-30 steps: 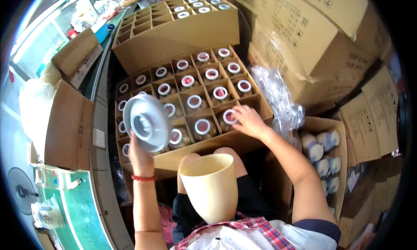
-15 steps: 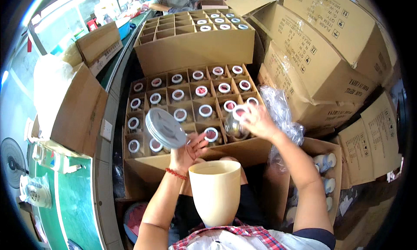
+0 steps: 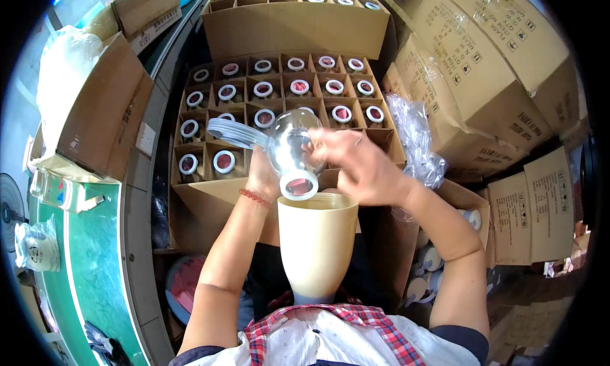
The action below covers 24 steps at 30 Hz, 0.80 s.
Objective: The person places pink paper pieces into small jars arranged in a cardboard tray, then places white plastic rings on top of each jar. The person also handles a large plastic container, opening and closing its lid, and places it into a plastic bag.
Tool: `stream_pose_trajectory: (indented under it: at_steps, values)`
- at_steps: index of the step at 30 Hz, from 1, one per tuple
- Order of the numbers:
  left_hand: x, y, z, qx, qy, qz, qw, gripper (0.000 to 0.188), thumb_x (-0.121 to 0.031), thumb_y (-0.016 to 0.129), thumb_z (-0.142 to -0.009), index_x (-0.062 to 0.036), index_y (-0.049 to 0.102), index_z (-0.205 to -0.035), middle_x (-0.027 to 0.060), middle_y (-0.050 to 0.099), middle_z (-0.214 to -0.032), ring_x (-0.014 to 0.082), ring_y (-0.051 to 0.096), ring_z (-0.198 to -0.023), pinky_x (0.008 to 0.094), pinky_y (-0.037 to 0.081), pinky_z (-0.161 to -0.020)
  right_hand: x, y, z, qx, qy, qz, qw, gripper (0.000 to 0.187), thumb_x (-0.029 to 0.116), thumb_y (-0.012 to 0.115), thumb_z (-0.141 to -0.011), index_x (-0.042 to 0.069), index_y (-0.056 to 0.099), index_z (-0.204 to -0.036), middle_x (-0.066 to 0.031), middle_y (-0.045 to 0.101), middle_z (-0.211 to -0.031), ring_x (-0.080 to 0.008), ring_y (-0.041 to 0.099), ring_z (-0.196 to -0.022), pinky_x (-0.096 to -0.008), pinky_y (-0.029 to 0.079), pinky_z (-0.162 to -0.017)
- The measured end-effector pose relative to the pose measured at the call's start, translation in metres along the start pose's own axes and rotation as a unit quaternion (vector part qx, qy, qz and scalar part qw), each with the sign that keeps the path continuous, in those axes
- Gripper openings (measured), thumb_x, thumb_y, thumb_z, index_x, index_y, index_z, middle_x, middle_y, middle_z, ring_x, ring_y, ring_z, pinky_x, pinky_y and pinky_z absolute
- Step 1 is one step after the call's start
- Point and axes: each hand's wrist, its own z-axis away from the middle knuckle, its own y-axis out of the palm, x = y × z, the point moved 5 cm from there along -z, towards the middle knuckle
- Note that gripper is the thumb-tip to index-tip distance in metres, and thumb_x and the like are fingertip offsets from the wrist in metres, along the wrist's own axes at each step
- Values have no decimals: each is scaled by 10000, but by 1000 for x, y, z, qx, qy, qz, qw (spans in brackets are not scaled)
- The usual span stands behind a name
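Note:
My right hand (image 3: pixel 359 162), smeared by motion, is closed round a clear glass flask (image 3: pixel 289 128). The flask is tilted, its white-ringed end (image 3: pixel 298 185) with pink inside pointing down just above the rim of a cream tapered container (image 3: pixel 318 245). That container stands upright against my lap. Beside the flask, my left hand (image 3: pixel 260 172) holds a stack of grey round discs (image 3: pixel 236 134) edge-on; its fingers are partly hidden behind the flask. Beyond both hands, a partitioned cardboard box (image 3: pixel 219 187) holds several white-ringed pieces with pink centres.
Farther back stands another partitioned box (image 3: pixel 292 32). Stacked cartons (image 3: pixel 483 67) and crumpled clear plastic (image 3: pixel 413 137) lie to the right, with an opened box of white-capped pieces (image 3: pixel 432 258) below. At left runs a green bench (image 3: pixel 101 258) with a brown carton (image 3: pixel 105 112).
My right hand has brought the flask from above the box toward me and left, tipping it over the container. The disc stack in my left hand has turned from face-up to edge-on.

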Motion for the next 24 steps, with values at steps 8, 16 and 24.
stream_pose_trajectory:
  at_steps: [8,16,24]
  values:
    - [7,-17,-12,-150,27,-133,979,555,-470,296,-972,-27,472,-1256,121,561,-1220,238,555,-1088,373,439,-959,-120,59,23,73,463,-477,744,677,549,473,-911,88,348,-1391,-70,515,-1223,-158,521,-1058,-314,452,-825]
    - [-5,-46,24,-190,62,-272,941,611,-472,345,-961,-15,343,-1366,147,433,-1350,283,459,-1213,404,372,-1029,-93,76,36,194,361,-474,779,673,439,662,-823,35,450,-1318,-67,523,-1171,-157,493,-1089,-305,431,-915]
    - [-33,-57,58,-282,199,-226,911,246,-191,388,-954,-1,479,-1082,141,574,-1095,263,616,-960,418,567,-795,-41,84,24,451,224,-390,771,509,255,717,-796,41,515,-1212,-53,577,-1060,-146,571,-963,-285,459,-870]
